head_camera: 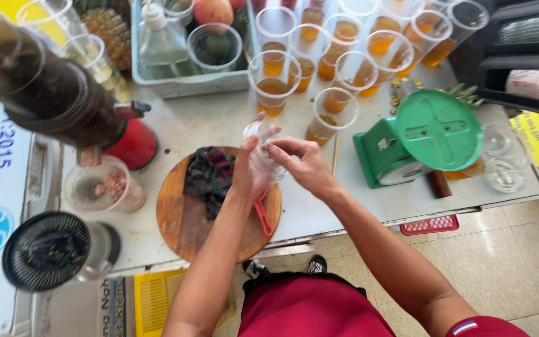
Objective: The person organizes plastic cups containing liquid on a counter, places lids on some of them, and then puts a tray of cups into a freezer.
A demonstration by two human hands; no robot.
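Both my hands meet over the table's middle around an empty clear plastic cup (262, 134). My left hand (249, 171) wraps the cup's side from below. At the cup's right side, the fingertips of my right hand (304, 163) pinch it. Just under my hands lies a round wooden cutting board (179, 218) with a dark crumpled cloth (209, 176) on it and a red-handled tool (262, 215) at its right edge. Several clear cups of orange juice (274, 87) stand right behind the held cup.
A green kitchen scale (422, 140) sits to the right, with stacked empty cups (501, 156) beyond it. A dark juicer with a red base (70, 103) stands left, a black strainer lid (48, 249) near the front left. A grey tray (188, 84) holds fruit and a bottle.
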